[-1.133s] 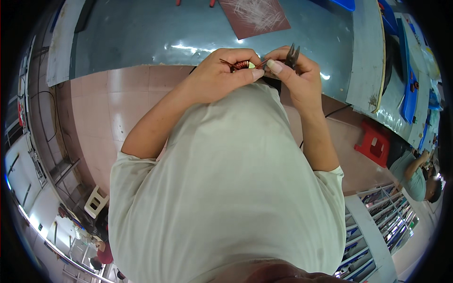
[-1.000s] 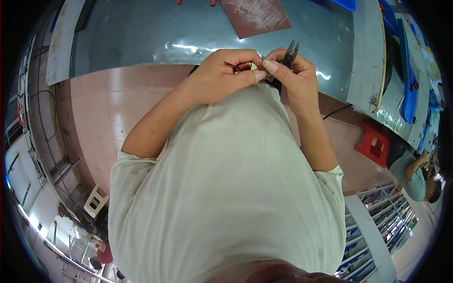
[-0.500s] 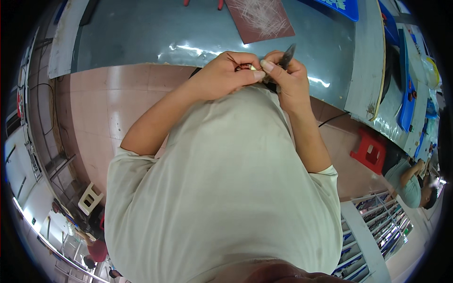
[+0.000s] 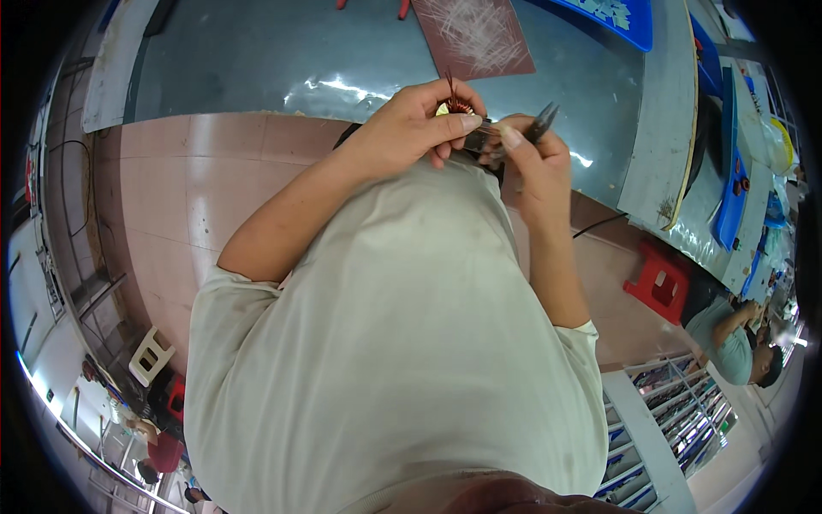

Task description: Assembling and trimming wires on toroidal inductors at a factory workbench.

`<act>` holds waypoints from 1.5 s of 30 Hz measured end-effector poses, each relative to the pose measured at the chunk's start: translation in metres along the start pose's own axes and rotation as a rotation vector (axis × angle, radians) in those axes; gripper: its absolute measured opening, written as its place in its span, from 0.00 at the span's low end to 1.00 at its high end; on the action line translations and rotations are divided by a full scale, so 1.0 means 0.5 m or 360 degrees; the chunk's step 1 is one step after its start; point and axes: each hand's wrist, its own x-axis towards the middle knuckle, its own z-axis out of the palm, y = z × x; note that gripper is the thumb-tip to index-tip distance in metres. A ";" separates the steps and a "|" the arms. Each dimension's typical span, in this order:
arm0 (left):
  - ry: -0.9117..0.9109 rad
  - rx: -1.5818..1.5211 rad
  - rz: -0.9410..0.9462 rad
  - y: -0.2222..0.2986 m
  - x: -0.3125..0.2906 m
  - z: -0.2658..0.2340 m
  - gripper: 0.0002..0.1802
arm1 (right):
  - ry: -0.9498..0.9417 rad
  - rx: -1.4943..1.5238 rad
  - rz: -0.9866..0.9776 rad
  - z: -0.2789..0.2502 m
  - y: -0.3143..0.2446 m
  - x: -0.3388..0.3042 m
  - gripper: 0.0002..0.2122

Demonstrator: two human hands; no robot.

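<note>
One reddish-brown wound wire coil (image 4: 461, 106)

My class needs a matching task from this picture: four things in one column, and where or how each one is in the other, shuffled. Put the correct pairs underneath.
Column 1
1. wire-wound coil
2. pliers
3. brown board
4. red stool

Column 2
A. lies on the table, with thin pale strips heaped on it
B. in the right hand, its dark end sticking out
C. on the floor, toward the picture's right side
D. held in the left hand, beneath a few upright wire ends

Pairs: 1-D, 2-B, 3-A, 4-C
</note>
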 end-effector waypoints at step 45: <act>0.0070 0.0656 0.0106 0.010 0.000 0.000 0.17 | -0.0171 -0.2058 -0.0925 -0.029 -0.064 0.062 0.08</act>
